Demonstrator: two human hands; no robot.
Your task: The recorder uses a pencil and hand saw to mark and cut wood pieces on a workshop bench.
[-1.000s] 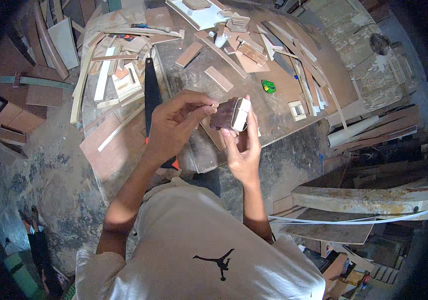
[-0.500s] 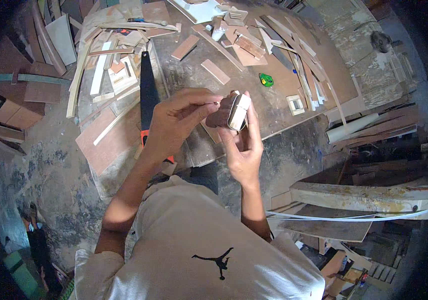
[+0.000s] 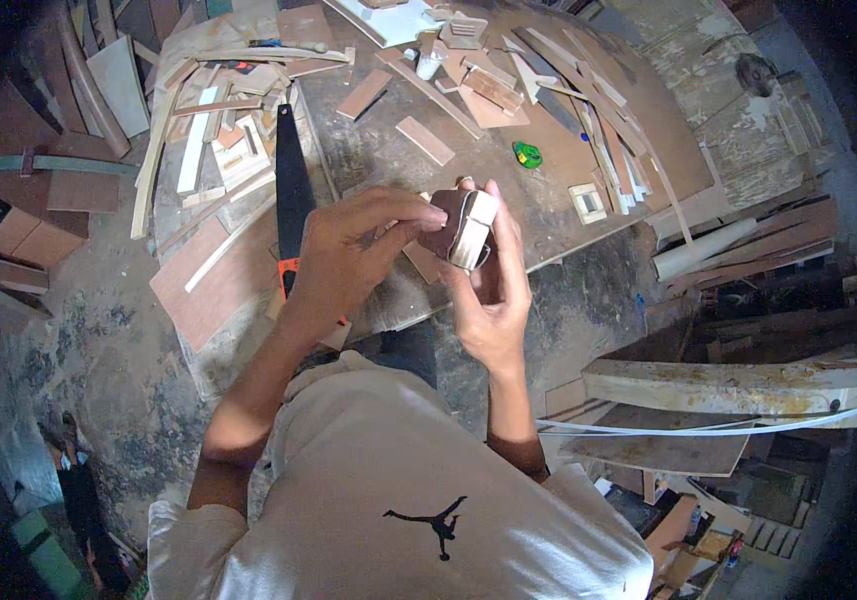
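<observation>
In front of my chest, my right hand (image 3: 493,300) grips a small pale wooden block (image 3: 473,228) between thumb and fingers. A dark brown sheet (image 3: 440,240), which looks like sandpaper, curves around the block's left side, its thin white edge showing. From the left, my left hand (image 3: 343,250) reaches over with thumb and fingertips drawn together, the index finger against the brown sheet. Whether the thumb pinches the sheet too is hard to make out. A handsaw (image 3: 293,185) with a dark blade and orange-black handle lies on the table beside my left hand.
The worktable (image 3: 373,150) carries wood offcuts (image 3: 425,140), a green tape measure (image 3: 526,154), a white cup (image 3: 430,62) and a small square frame (image 3: 586,202). Long strips (image 3: 588,90) pile up at the right. A thick plank (image 3: 718,390) stands at my right side.
My left fingertips have moved from just beside the block onto the brown sheet. The block has tilted slightly in my right hand. The whole view has shifted a little.
</observation>
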